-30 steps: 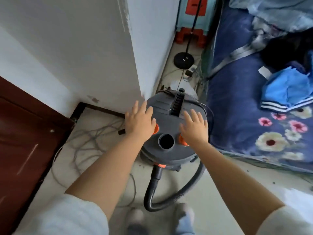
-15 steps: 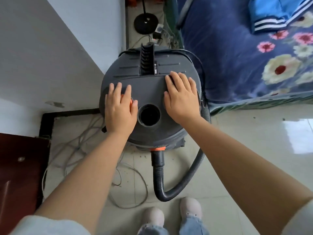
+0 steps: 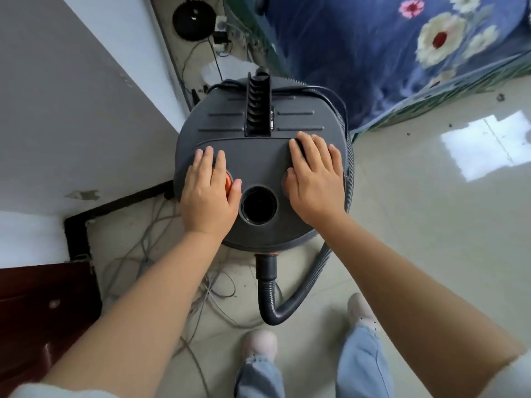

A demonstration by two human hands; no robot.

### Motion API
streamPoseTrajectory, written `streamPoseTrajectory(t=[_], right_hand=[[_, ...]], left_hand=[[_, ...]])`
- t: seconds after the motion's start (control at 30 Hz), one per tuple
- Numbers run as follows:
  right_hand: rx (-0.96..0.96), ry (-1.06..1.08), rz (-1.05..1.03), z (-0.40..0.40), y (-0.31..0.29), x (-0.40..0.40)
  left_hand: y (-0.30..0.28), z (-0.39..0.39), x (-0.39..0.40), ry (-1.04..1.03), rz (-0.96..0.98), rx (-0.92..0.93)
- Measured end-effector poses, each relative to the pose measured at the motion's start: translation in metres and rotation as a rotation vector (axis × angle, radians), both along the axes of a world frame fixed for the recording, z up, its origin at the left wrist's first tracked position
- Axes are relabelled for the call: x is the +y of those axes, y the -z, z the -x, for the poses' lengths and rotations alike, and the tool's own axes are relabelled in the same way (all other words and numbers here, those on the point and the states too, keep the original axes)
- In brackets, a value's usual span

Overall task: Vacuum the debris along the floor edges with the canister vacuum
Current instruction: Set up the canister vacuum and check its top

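Observation:
The grey canister vacuum (image 3: 258, 156) stands on the tiled floor between a white wall corner and a bed. My left hand (image 3: 208, 193) lies flat on the left of its lid, covering an orange knob (image 3: 228, 182). My right hand (image 3: 314, 179) lies flat on the right of the lid, hiding whatever is under its palm. A round black port (image 3: 259, 204) opens between the two hands. A ribbed handle (image 3: 258, 107) runs up the lid's middle. The grey hose (image 3: 283, 305) leaves the front and loops round to the right side. Dark debris specks (image 3: 501, 96) dot the floor by the bed.
A bed with a blue flowered cover (image 3: 388, 47) stands at the right. Loose grey cables (image 3: 143, 254) lie tangled on the floor at the left, near a dark wooden door (image 3: 37, 320). A black round lamp base (image 3: 194, 20) sits behind the vacuum. My feet (image 3: 258, 346) stand close in front.
My head has come closer over the vacuum, so the lid looks bigger. Both hands, which hovered over the lid a second ago, now rest flat on it.

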State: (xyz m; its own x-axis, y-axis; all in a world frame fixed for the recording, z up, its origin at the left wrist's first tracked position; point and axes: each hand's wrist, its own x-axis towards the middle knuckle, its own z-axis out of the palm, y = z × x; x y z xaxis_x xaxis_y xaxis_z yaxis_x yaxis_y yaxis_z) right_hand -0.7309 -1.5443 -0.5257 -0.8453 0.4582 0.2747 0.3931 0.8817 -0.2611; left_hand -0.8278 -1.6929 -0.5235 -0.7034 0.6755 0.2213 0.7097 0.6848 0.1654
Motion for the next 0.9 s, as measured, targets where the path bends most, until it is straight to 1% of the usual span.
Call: streamPoseTrajectory(t=[0.27,0.37,0.47,0.67,0.9], right_hand=[[-0.040,0.088,-0.036,-0.074,-0.004,-0.041],[-0.042,0.134,-0.028,-0.103,-0.004,-0.052],[-0.049,0.184,-0.034,-0.133,-0.004,-0.058],[-0.064,0.290,-0.050,-0.202,-0.005,-0.058],[-0.095,0.448,-0.023,-0.289,-0.002,-0.041]], left_hand=[[0.003,-0.038,-0.027,0.207,-0.028,0.011],[0.014,-0.060,-0.031,0.279,-0.107,0.062],[0.019,-0.082,-0.031,0.362,-0.175,0.069],[0.018,-0.143,-0.019,0.477,-0.201,0.040],[0.018,-0.213,0.022,0.655,-0.216,0.022]])
